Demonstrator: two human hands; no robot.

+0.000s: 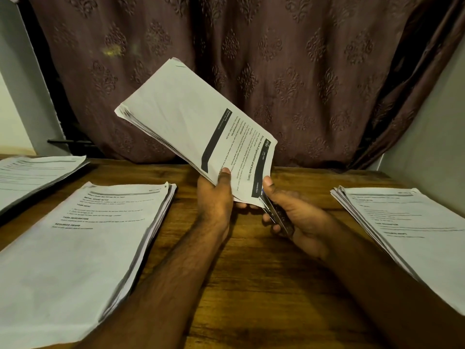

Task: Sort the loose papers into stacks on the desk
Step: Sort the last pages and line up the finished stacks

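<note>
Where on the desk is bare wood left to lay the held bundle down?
Bare brown wooden desk lies in the middle strip, between the white near-left paper stack and the white right paper stack, under both forearms. The left side is crowded: a far-left paper stack sits close beside the near-left one.

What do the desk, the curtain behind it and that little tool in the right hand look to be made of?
Desk: wood or a wood-look veneer, brown with visible grain and a slight sheen. Curtain: woven fabric, dull brownish-purple, with a raised floral pattern and soft folds. Tool, likely a stapler, gripped by the right hand: shiny grey metal, judging by its glints; mostly hidden by fingers.
</note>
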